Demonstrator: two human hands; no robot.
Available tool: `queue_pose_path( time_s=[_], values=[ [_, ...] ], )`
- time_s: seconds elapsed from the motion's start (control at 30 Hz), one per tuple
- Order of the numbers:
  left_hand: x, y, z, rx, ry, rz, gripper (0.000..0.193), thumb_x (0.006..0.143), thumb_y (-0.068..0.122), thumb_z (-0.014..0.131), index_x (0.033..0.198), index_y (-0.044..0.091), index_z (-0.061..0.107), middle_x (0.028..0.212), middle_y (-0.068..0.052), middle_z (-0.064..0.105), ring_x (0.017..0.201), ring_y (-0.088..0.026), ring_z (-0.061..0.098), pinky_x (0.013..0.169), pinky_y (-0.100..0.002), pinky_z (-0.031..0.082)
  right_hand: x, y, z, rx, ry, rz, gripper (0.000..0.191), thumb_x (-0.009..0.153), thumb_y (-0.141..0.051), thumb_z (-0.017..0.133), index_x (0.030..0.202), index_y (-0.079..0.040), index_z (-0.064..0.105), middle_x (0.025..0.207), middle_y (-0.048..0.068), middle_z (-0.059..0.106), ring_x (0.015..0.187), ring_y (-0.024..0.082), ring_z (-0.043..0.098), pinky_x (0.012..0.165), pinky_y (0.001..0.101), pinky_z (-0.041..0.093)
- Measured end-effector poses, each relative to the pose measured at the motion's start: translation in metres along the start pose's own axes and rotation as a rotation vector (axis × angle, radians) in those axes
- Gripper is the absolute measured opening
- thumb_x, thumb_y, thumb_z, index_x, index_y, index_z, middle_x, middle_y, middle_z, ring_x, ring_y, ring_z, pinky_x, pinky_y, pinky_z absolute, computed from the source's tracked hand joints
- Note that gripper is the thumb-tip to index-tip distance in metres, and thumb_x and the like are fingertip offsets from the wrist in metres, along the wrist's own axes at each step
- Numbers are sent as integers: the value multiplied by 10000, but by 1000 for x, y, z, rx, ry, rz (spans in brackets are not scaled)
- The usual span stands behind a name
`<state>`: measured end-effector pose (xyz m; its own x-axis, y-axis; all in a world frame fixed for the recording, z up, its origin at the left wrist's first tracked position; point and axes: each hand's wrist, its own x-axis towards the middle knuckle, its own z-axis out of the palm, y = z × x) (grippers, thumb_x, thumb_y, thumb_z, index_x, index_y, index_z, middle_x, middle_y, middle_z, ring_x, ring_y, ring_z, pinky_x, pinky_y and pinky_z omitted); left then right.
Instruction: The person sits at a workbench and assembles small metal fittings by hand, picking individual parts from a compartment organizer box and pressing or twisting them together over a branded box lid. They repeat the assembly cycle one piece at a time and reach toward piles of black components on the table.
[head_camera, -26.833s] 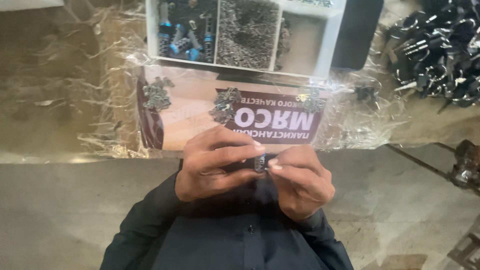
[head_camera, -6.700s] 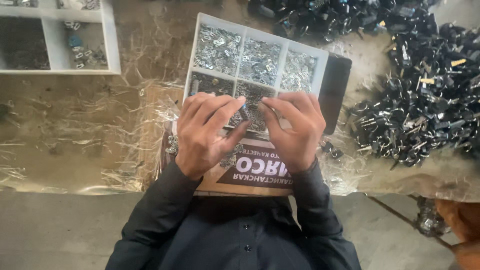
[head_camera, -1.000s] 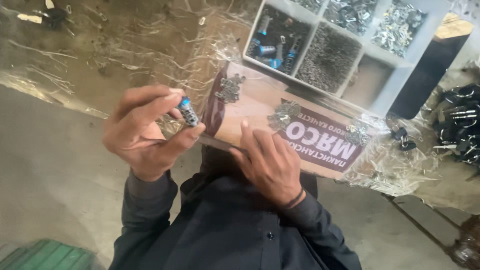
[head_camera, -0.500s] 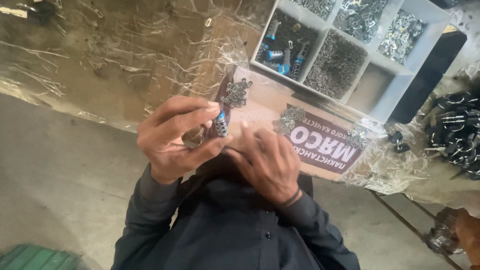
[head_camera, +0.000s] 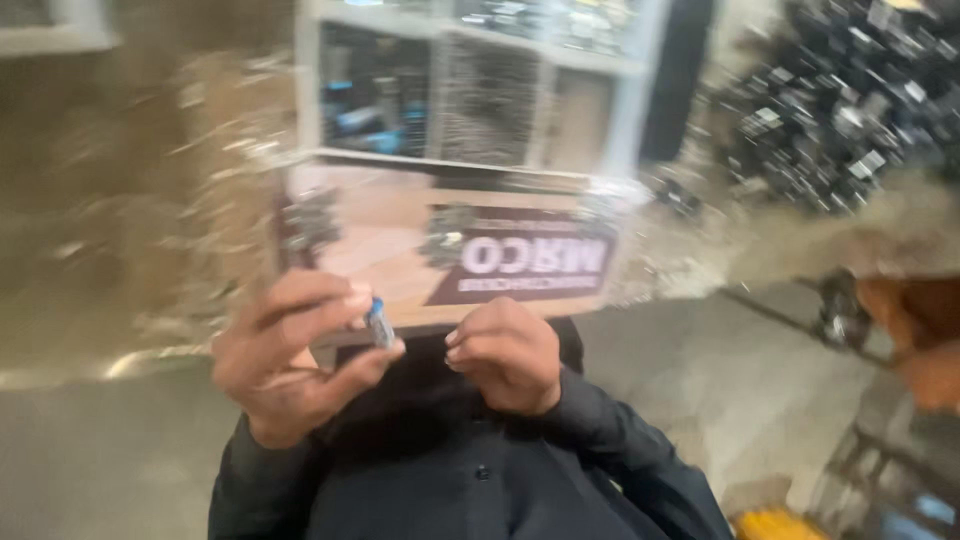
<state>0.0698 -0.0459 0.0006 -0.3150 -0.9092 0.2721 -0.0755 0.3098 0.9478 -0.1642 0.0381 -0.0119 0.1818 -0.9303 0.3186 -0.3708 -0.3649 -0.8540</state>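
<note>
Our left hand (head_camera: 290, 360) pinches a small blue-tipped part (head_camera: 379, 322) between thumb and fingers. Our right hand (head_camera: 505, 355) is curled shut just right of it, grip unclear. Card (head_camera: 450, 250) and parts tray (head_camera: 480, 85) lie beyond.

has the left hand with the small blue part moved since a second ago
Yes. The left hand, pinching the small blue part, was out left of the printed cardboard sheet; now it sits at the sheet's near edge, close to the right hand.
</note>
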Motion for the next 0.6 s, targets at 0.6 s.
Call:
queue_pose_path(
  time_s=[0.6],
  values=[
    [14, 14, 63, -158, -241, 85, 452, 832, 115, 912, 1229, 69, 702, 1205, -99, 701, 1069, -236, 716, 909, -338, 597, -23, -21, -23, -535, 508, 100, 214, 909, 20, 748, 1096, -11, 649, 906, 151, 720, 761, 287, 714, 712, 354, 577]
  ],
)
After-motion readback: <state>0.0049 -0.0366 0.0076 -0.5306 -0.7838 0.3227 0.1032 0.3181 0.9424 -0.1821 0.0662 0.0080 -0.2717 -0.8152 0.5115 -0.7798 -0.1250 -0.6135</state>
